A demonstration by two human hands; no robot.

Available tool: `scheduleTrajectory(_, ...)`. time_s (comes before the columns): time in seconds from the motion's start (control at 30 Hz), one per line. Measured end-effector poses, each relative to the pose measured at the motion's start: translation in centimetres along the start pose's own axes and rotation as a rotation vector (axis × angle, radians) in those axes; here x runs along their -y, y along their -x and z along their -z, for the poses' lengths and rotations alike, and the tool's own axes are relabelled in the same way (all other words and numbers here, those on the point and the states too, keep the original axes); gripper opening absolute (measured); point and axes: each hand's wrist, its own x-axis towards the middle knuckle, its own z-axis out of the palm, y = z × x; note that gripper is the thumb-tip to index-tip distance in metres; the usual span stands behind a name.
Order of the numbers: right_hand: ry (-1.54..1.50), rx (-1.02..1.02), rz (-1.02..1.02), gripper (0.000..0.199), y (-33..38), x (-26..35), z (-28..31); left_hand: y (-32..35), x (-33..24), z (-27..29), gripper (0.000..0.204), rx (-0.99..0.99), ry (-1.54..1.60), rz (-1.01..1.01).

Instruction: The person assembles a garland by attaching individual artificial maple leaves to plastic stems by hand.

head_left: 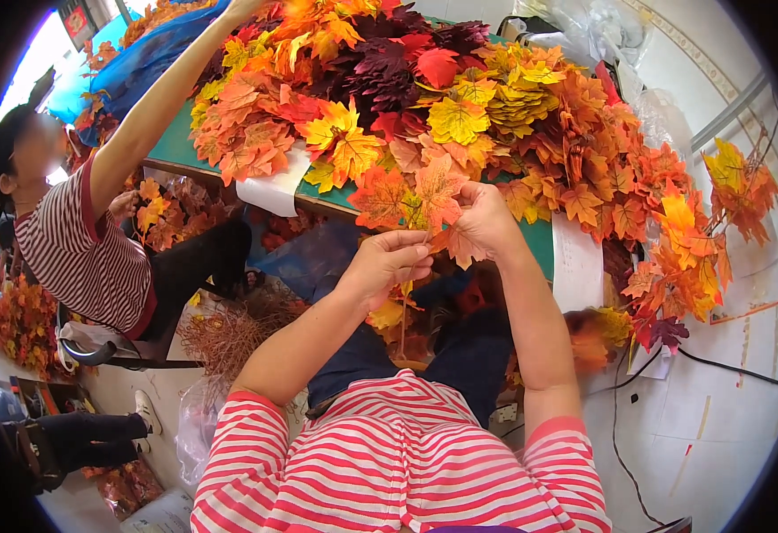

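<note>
Just in front of my body, near the table edge, both hands work on a spray of artificial maple leaves (438, 191) in orange with some yellow. My left hand (382, 274) pinches its thin stem between thumb and forefinger, and the brown lower stem (403, 333) hangs below toward my lap. On the other side, my right hand (490, 222) is closed on the same spray, its fingers among the orange leaves and partly hidden. Beyond them lies a large heap of loose artificial leaves, including yellow ones (460, 120) and dark purple ones (375, 75).
The green table (171, 142) carries white paper sheets (577, 266). A co-worker in a striped shirt (82, 253) sits at left, one arm reaching over the heap. A bundle of bare brown stems (233, 330) is at my left. Finished-looking leaf sprays (686, 249) stand at right, above black cables (615, 426).
</note>
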Motion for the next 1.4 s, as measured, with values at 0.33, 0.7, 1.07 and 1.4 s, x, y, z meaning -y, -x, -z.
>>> scheduleTrajectory(0.33,-0.226,0.158,-0.121,0.026,-0.3,-1.1,1.5,0.9,-0.3,0.1,0.023,-0.014,-0.054,0.102)
scheduleTrajectory(0.7,-0.262,0.179,-0.122,0.03,0.2,-0.8,1.9,1.0,0.3,-0.1,0.023,0.011,-0.036,0.056)
scheduleTrajectory(1.07,-0.342,0.221,-0.113,0.032,0.0,-1.6,2.3,1.0,0.5,0.0,0.022,0.001,-0.07,0.034)
scheduleTrajectory(1.4,-0.037,0.085,-0.092,0.02,0.5,-0.1,2.6,0.6,0.7,0.2,0.022,0.02,0.064,0.072)
